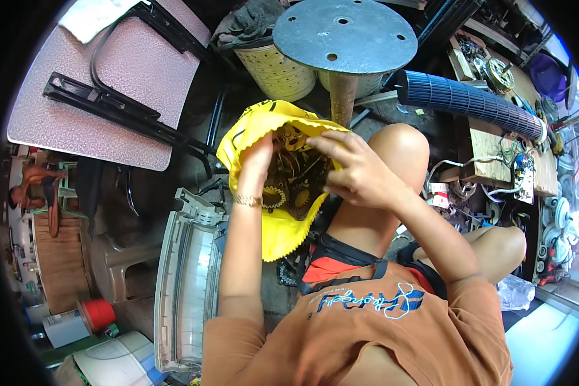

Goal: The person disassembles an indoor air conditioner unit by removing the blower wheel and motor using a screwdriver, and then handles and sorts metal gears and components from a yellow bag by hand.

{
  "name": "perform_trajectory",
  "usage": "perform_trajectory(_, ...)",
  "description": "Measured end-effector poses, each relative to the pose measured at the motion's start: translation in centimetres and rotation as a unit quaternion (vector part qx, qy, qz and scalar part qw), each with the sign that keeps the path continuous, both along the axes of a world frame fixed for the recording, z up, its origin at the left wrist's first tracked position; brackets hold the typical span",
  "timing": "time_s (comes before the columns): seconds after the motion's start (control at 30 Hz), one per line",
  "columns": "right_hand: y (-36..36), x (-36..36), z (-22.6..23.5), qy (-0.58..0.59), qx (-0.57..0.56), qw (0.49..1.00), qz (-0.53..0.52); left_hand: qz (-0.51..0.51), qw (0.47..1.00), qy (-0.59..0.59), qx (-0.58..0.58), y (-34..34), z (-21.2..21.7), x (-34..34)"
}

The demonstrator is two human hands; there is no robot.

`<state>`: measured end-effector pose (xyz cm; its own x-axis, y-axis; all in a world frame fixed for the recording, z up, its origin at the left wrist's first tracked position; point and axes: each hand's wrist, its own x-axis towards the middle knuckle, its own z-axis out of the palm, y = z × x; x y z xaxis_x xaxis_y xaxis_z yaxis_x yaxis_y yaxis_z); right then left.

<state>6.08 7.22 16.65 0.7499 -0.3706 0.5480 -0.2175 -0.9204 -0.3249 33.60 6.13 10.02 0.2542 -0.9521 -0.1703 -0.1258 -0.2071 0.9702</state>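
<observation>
A yellow bag with a zigzag-cut edge stands open in front of me, between my arms. Inside it lie several metal parts, toothed sprockets among them. My left hand, with a gold-coloured band at the wrist, reaches down into the bag along its left side; its fingers are hidden in there. At the right side of the mouth, my right hand has its fingers bent over the bag's edge and grips it.
Beyond the bag stands a round metal plate with holes on a rusty post. A blue cylindrical fan rotor lies across a cluttered bench at right. At left are a speckled tabletop, a long appliance casing and a plastic stool. Perforated bin behind.
</observation>
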Motion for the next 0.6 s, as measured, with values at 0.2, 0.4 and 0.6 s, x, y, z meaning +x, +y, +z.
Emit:
perform_trajectory(0.2,-1.5,3.3,3.5,0.019,0.005,0.978,-0.209,0.036,0.992,0.086,-0.084,-1.7,1.3,-3.5)
perform_trajectory(0.4,-5.6,4.5,0.7,-0.023,0.134,0.953,-0.271,0.023,0.996,0.006,-0.085,-1.4,1.5,-2.5)
perform_trajectory(0.6,-6.0,5.1,2.3,-0.061,0.166,0.951,-0.254,-0.056,0.783,-0.578,-0.223,-2.9,-1.9,0.0)
